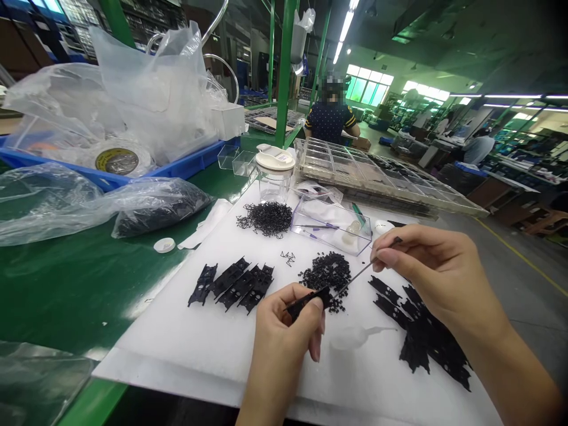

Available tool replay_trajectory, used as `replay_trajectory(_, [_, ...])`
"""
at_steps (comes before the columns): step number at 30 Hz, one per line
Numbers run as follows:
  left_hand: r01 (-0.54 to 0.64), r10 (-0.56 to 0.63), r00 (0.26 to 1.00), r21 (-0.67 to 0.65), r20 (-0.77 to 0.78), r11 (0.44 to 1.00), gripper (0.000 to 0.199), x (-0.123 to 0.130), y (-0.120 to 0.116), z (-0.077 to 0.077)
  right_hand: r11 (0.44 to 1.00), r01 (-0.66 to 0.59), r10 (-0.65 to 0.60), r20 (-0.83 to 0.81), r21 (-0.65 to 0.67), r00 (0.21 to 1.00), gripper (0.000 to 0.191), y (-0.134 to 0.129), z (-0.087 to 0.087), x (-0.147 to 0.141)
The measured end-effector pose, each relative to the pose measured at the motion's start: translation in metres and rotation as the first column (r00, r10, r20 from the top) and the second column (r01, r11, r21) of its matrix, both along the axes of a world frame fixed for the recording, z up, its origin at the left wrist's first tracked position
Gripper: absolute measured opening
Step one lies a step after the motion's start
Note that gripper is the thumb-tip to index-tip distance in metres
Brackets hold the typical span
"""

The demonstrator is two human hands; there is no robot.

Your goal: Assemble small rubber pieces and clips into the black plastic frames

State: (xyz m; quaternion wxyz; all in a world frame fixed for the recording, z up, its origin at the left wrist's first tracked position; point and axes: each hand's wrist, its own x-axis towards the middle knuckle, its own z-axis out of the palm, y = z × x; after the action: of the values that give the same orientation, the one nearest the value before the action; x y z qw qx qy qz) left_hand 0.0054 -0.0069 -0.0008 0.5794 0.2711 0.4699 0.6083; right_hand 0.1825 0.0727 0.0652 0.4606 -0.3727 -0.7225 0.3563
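Observation:
My left hand (290, 325) is closed round a flat black plastic part (323, 295), held above the white board (190, 355). Between the thumb and fingers of my right hand (426, 266) is a thin dark rod-like tool (361, 270), its lower end at the edge of the black part. Behind my left hand lies a pile of small black pieces (326, 269). Flat black parts (235, 284) lie side by side to the left, and more black parts (426, 331) lie overlapped under my right forearm. Farther back is a heap of thin black bent pieces (268, 218).
A clear box (331, 228) and a lidded jar (274, 174) stand at the board's back. Behind them is a divided tray (377, 171). A blue bin (190, 163) with plastic bags sits left. A person (328, 121) sits beyond the tray.

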Motion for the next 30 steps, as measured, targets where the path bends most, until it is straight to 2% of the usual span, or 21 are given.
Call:
replay_trajectory(3, [0.001,-0.001,1.000,0.000,-0.007,1.000,0.028,0.000,0.000,0.000,1.000,-0.011,0.011,-0.004,0.010,1.000,0.007,0.000,0.000,-0.001])
replay_trajectory(10, [0.018,-0.018,1.000,-0.006,-0.014,1.000,0.029,-0.002,0.000,-0.002,0.998,0.067,-0.066,-0.025,0.016,0.997,0.003,0.004,-0.002,0.006])
replay_trajectory(18, [0.031,-0.031,0.999,0.006,-0.033,0.999,0.029,-0.003,0.000,-0.004,0.998,0.015,-0.015,0.002,0.057,1.000,0.010,-0.006,0.003,-0.005])
replay_trajectory(23, [0.039,-0.038,0.999,0.006,-0.037,0.999,0.028,-0.003,0.001,-0.005,0.990,0.078,-0.083,0.040,0.119,0.996,0.010,-0.006,0.005,-0.002])
replay_trajectory(30, [0.030,-0.030,0.999,0.015,-0.035,0.999,0.028,-0.003,0.001,-0.006,0.981,0.124,-0.126,0.003,0.149,0.992,0.009,-0.007,0.002,-0.005])
